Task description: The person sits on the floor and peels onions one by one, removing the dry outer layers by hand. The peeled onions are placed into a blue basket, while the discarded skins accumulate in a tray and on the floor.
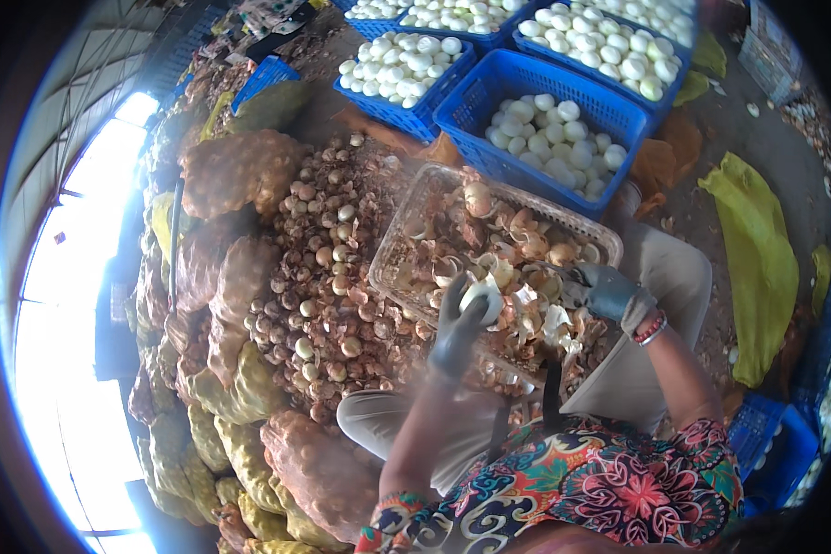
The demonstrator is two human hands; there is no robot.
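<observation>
My left hand (455,336), in a grey glove, grips a peeled white onion (483,302) over a tan plastic crate (400,228). Onion skins (557,325) and several onions with skin still on, such as a brown onion (562,254), lie in this crate. My right hand (601,289), gloved too, is above the crate's right side with its fingers curled. Something thin and dark shows at those fingers, too blurred to name, and whether they grip it is unclear. A blue plastic crate (457,128) partly filled with peeled onions (550,138) adjoins the tan crate's far side.
Unpeeled onions and loose skins (318,277) cover the floor at left, beside stacked mesh sacks (239,166) of onions. More blue crates (415,114) heaped with peeled onions stand at the back. A yellow-green sack (758,270) lies flat at right, near another blue crate (793,443).
</observation>
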